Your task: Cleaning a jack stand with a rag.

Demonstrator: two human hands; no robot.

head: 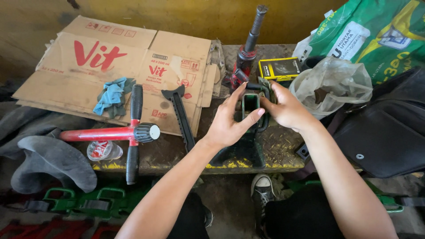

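A: How many hands are on the green stand (249, 146)?

B: 2. The left hand (230, 124) and the right hand (287, 108) both have their fingers clamped on its square open top. The stand sits upright on the desk (283, 150), near the front edge.

A: What else is on the desk?

B: 1 red handle with 2 black grips (128, 132), 1 black toothed bar (180, 116), 1 red jack (248, 53) behind the stand, 1 yellow box (280, 68), 1 flattened cardboard box (115, 66) with 1 blue rag (110, 97) on it, and 1 plastic cup (102, 150) lying on its side.

A: And to the right?

B: 1 clear plastic bag (332, 84) and 1 green sack (376, 31).
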